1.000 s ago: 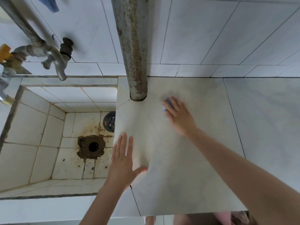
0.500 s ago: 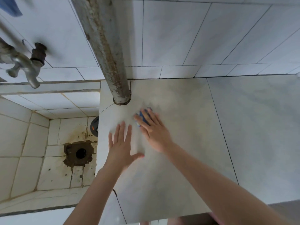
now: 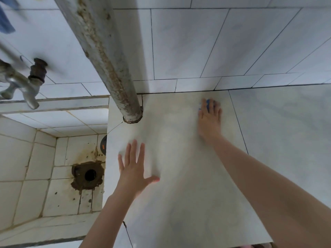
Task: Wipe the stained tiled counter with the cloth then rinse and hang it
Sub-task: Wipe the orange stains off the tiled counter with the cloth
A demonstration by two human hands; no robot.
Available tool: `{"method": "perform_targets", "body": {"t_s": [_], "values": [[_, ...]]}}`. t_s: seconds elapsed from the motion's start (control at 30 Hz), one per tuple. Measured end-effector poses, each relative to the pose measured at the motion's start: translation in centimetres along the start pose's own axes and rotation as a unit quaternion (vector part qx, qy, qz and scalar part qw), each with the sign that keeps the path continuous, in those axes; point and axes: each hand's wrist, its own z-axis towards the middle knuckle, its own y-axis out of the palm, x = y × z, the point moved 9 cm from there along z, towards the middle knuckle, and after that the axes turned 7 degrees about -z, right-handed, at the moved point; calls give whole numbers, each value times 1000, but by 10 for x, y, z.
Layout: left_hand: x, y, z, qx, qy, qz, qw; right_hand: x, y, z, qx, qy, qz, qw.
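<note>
Your left hand (image 3: 133,169) lay flat on the tiled counter (image 3: 179,203) near its edge beside the sink, fingers spread and holding nothing. Farther on, your right hand (image 3: 209,120) pressed the blue cloth (image 3: 207,104) on the tile under straight fingers, close to the back wall. Left of it, the rusty pipe (image 3: 107,59) met the counter.

Right hand (image 3: 210,119), upper centre-right: flat on blue cloth (image 3: 207,104), on counter (image 3: 179,194). Left hand (image 3: 133,169), lower centre: spread on counter. Tap (image 3: 23,85), left.
</note>
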Motion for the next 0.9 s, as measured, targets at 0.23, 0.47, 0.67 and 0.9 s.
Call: {"method": "perform_targets", "body": {"t_s": [0.23,0.47,0.67,0.9], "values": [[5,4,4,11,-22,-11,1000,-155,19,-53,5,-296,36,955],[8,5,8,5,-38,11,999,-87,4,12,40,-184,32,982],[10,3,6,24,-21,-1,999,4,-10,31,36,-42,-4,998],[6,7,8,42,-9,-25,999,-89,2,14,3,-136,48,990]]}}
